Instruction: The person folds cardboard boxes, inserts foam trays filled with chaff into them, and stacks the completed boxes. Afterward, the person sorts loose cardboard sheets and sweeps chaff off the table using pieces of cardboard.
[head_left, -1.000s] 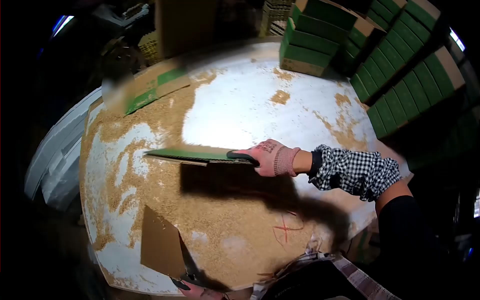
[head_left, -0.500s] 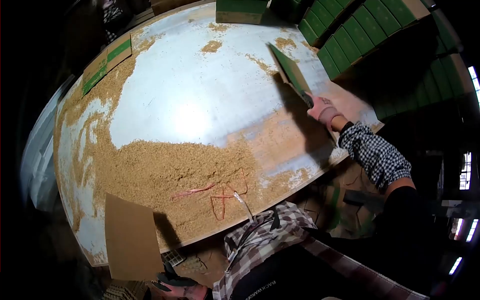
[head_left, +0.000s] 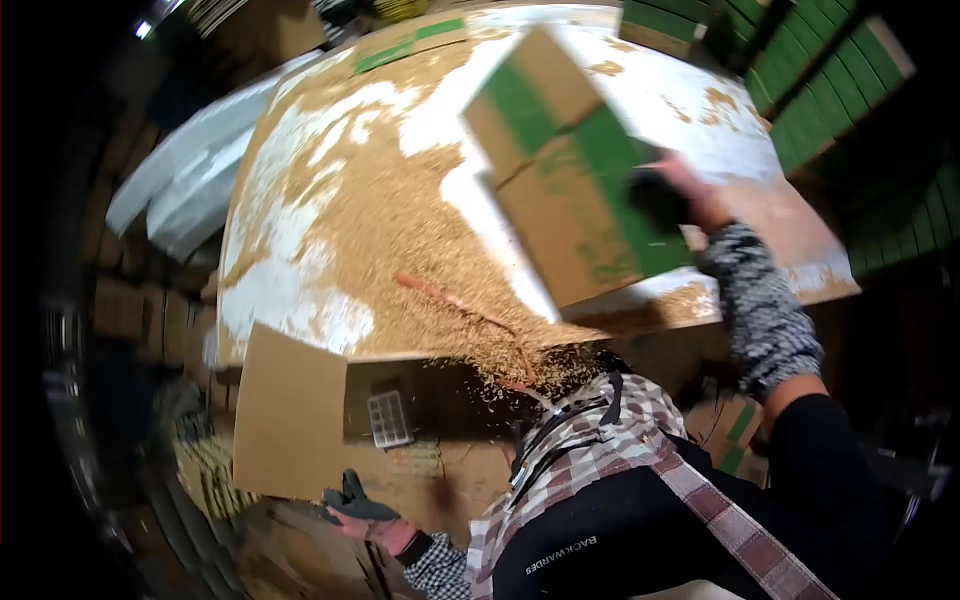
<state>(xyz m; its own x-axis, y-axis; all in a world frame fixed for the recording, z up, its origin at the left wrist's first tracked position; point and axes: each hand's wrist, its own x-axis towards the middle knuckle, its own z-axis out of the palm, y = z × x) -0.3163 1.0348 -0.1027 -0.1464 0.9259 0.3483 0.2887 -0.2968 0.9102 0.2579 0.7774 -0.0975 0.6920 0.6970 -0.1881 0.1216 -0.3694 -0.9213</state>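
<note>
My right hand (head_left: 678,192), in a pink and dark glove, grips the edge of a brown-and-green cardboard piece (head_left: 555,215) tilted over the table. Down at the lower left, my gloved left hand (head_left: 365,515) holds the lower corner of a plain brown cardboard sheet (head_left: 290,415) beside the table's front edge. Between the two boards lies a layer of tan, sawdust-like flakes (head_left: 370,210). Some flakes spill over the front edge by my checked apron (head_left: 640,410). Among them is a red strip or cord (head_left: 440,292), partly covered.
The white tabletop (head_left: 290,250) shows bare patches on the left. Another green-and-brown cardboard piece (head_left: 410,45) lies at the far edge. Stacked green boxes (head_left: 830,95) stand at the right. Below the table is a pale gridded tray (head_left: 390,419); wrapped white material (head_left: 190,190) sits left.
My right hand has swung the cardboard piece leftward and nearer, its broad face now showing. Flakes have moved to the front edge and are falling. The view has shifted left.
</note>
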